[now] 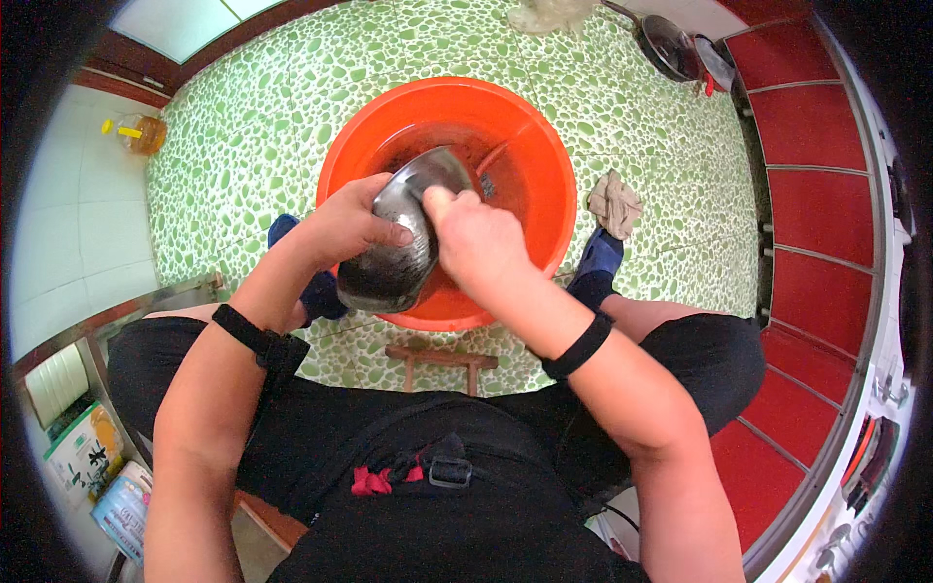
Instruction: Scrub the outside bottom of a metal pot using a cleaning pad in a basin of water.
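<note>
A metal bowl or pan (390,259) with dark stains on its outside is tilted over the near left part of an orange plastic basin (444,91). My left hand (364,222) grips its left side, the thumb lying across the outer surface. At its right side is my right hand (477,229), fingers curled, the thumb side against the metal; whether something small is inside that fist is hidden. Dark water (430,142) with specks lies in the basin, and a small grey clump (487,184) shows near the basin's middle.
The basin stands on green pebble-patterned floor between my feet. A crumpled cloth (616,205) lies by my right shoe (601,255). Lidded pans (667,47) sit at the far right, beside red cabinets (820,215). An oil bottle (142,135) stands far left; a wooden stool (441,357) is nearby.
</note>
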A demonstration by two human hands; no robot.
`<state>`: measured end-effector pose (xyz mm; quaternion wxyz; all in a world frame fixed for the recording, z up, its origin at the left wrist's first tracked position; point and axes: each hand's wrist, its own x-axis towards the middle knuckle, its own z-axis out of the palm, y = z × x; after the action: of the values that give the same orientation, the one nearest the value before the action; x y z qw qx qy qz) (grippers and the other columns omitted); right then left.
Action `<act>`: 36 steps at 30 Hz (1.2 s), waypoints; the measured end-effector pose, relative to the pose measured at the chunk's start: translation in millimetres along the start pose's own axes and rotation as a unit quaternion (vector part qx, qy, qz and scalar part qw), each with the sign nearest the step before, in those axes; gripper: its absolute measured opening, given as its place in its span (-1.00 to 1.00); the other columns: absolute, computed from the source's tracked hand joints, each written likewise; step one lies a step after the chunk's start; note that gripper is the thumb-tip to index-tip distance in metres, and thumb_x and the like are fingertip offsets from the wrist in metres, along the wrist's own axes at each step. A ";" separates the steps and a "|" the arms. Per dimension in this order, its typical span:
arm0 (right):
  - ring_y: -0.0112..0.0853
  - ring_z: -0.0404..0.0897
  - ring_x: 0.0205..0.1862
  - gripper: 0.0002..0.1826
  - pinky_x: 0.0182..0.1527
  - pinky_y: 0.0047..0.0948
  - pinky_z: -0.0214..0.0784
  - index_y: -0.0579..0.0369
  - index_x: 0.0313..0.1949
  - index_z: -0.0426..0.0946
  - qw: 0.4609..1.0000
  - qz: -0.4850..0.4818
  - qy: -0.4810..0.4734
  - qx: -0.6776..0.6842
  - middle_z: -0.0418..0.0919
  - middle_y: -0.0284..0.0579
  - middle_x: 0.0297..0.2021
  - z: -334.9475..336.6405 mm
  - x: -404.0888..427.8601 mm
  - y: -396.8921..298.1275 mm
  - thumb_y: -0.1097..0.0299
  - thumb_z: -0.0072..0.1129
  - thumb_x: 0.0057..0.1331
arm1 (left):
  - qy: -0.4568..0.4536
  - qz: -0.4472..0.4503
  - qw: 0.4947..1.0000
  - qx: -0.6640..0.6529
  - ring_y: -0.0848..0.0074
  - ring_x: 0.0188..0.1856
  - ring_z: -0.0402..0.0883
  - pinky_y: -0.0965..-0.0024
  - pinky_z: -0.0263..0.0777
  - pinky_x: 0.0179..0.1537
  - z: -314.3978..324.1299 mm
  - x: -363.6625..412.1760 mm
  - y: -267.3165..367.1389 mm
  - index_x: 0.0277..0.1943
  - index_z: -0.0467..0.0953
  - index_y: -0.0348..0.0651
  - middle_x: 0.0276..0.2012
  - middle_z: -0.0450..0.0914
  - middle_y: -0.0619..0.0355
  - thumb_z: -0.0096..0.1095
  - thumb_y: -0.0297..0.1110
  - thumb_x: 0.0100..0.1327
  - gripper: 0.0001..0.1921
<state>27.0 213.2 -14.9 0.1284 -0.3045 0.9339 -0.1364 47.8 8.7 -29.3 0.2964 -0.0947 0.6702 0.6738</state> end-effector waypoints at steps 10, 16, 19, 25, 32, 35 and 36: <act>-0.06 0.73 -0.44 -0.87 -0.43 -0.08 0.60 0.06 -0.11 0.42 0.999 -0.016 0.006 -0.035 0.60 0.07 -0.35 1.8 -13.1 -2.6 0.42 0.06 0.37 | -0.018 0.009 1.000 0.006 0.50 -0.02 0.65 0.33 0.51 0.11 4.9 -0.4 -6.4 0.19 0.53 -0.24 -0.05 0.70 0.20 0.51 -0.59 0.11 -0.45; -0.01 0.73 -0.37 -0.83 -0.37 -0.04 0.61 0.04 -0.07 0.39 0.999 0.037 -0.008 -0.039 0.59 0.09 -0.35 1.3 -11.2 7.5 0.41 0.02 0.37 | -0.021 -0.014 0.999 0.020 0.48 0.03 0.65 0.31 0.50 0.14 7.0 -1.1 5.0 0.24 0.50 -0.27 -0.01 0.71 0.17 0.53 -0.56 0.12 -0.41; 0.03 0.73 -0.36 -0.80 -0.35 -0.01 0.61 0.05 -0.04 0.38 0.999 0.016 -0.040 -0.024 0.59 0.15 -0.29 3.0 -23.7 -7.5 0.44 0.01 0.36 | -0.006 0.017 1.000 -0.004 0.50 0.00 0.65 0.31 0.50 0.13 9.8 -5.1 0.9 0.15 0.53 -0.27 -0.05 0.70 0.18 0.49 -0.60 0.13 -0.50; 0.06 0.72 -0.38 -0.78 -0.39 0.00 0.59 0.04 -0.04 0.38 0.999 0.035 -0.011 -0.006 0.58 0.15 -0.34 3.5 -16.0 15.1 0.47 0.05 0.32 | -0.009 -0.007 1.000 0.018 0.48 0.02 0.65 0.31 0.49 0.15 4.3 1.1 -0.2 0.22 0.52 -0.27 0.01 0.70 0.15 0.47 -0.60 0.13 -0.45; -0.15 0.73 -0.41 -0.85 -0.49 -0.16 0.60 0.09 -0.11 0.37 0.997 0.034 0.033 -0.064 0.56 0.02 -0.36 32.5 -40.7 9.3 0.45 0.05 0.34 | -0.008 -0.010 1.000 0.010 0.43 0.07 0.66 0.28 0.49 0.21 -3.9 1.8 -0.5 0.28 0.50 -0.25 0.05 0.70 0.13 0.44 -0.61 0.14 -0.40; -0.05 0.74 -0.36 -0.83 -0.42 -0.09 0.63 0.09 -0.08 0.35 0.998 0.046 0.010 -0.029 0.54 0.05 -0.34 35.8 -43.4 7.4 0.46 0.04 0.35 | -0.002 0.001 1.000 0.025 0.42 0.08 0.65 0.28 0.47 0.23 -10.5 1.0 -2.4 0.31 0.49 -0.25 0.07 0.70 0.14 0.44 -0.61 0.13 -0.37; -0.05 0.74 -0.36 -0.83 -0.41 -0.08 0.63 0.09 -0.08 0.36 1.000 0.013 0.006 -0.009 0.54 0.07 -0.33 36.3 -48.8 -2.5 0.46 0.04 0.35 | 0.008 -0.005 1.000 0.020 0.43 0.06 0.66 0.27 0.49 0.21 -11.1 -0.5 -3.0 0.28 0.50 -0.26 0.05 0.70 0.13 0.47 -0.60 0.14 -0.40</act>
<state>78.2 234.3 -40.2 0.1218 -0.2922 0.9399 -0.1282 46.8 -2.2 -32.5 0.2962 -0.0970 0.6855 0.6579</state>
